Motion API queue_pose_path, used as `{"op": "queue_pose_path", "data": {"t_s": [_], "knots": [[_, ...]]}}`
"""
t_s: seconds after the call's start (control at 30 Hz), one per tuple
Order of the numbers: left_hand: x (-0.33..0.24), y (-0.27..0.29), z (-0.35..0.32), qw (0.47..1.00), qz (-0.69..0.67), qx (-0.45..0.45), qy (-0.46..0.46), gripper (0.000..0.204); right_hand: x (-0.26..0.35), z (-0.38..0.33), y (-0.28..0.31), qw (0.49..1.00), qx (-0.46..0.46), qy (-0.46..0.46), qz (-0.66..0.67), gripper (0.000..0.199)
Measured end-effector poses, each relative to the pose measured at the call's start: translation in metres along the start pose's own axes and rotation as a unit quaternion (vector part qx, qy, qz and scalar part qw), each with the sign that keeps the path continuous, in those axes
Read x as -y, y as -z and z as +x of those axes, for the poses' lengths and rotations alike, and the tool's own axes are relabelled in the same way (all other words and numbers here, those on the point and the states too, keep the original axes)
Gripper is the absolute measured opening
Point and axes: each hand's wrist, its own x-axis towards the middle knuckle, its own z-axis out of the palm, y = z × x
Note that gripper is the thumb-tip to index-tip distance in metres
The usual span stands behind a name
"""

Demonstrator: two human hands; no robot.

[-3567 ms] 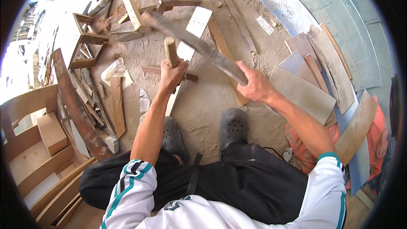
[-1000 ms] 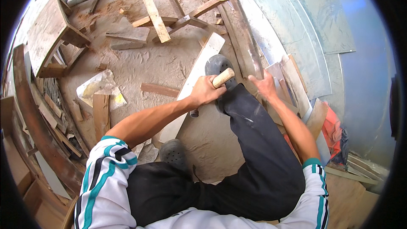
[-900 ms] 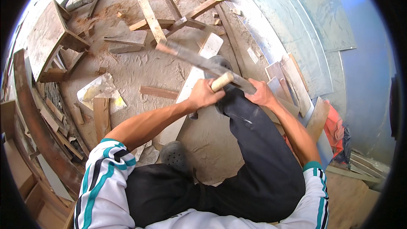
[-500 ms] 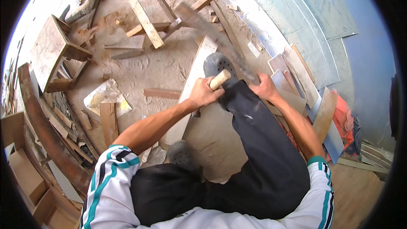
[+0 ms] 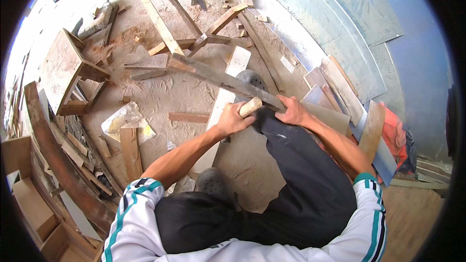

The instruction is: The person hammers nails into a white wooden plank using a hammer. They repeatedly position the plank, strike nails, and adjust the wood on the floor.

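Observation:
My left hand [image 5: 233, 119] is closed around a hammer. Its pale wooden handle [image 5: 250, 107] sticks out past my fingers, and a small dark part, likely its head, shows below the fist. My right hand [image 5: 293, 111] grips the near end of a long greyish wood batten [image 5: 223, 80]. That batten slants away to the far left, passing over my grey clog [image 5: 252, 78] and a white board [image 5: 224, 102] on the ground. Both hands are close together above my outstretched right leg.
A wooden box frame [image 5: 65, 70] stands at the left. Crossed timber pieces [image 5: 162, 19] lie farther off on the dusty floor. Sheet panels [image 5: 335, 24] lean at the right, with board offcuts [image 5: 345, 85] and an orange bag [image 5: 392, 136] beside them. A curved brown beam [image 5: 58, 150] lies at near left.
The batten has swung left and down at its far end, and its near end is now plainly in my right hand. My right hand shifted slightly left and lower. The hammer stays in my left.

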Motion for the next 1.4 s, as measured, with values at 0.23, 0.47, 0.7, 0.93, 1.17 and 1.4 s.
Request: {"op": "queue_pose_path", "data": {"t_s": [0.23, 0.47, 0.7, 0.93, 1.17, 1.4], "knots": [[0.014, -0.009, -0.011, 0.996, -0.004, -0.036, -0.081, 0.018, -0.013, 0.008, -0.004, 0.994, -0.051, -0.091, -0.039, 0.043], [0.015, -0.010, -0.014, 0.999, -0.006, -0.003, -0.054, 0.025, -0.011, 0.006, 0.004, 0.980, -0.109, -0.146, -0.084, 0.046], [0.020, -0.004, -0.016, 0.995, -0.020, -0.037, -0.088, 0.021, 0.005, 0.005, 0.013, 0.991, -0.107, -0.072, -0.043, 0.045], [0.019, -0.007, -0.018, 0.991, 0.006, -0.042, -0.124, 0.019, 0.008, -0.009, 0.015, 0.989, -0.081, -0.005, -0.122, 0.044], [0.023, -0.006, -0.034, 0.989, -0.003, -0.040, -0.142, 0.021, 0.017, -0.004, 0.006, 0.989, 0.011, 0.010, -0.147, 0.042], [0.051, -0.019, -0.060, 0.997, 0.016, 0.030, -0.069, 0.027, 0.030, -0.003, 0.003, 0.971, 0.031, 0.154, -0.183, 0.031]]}}
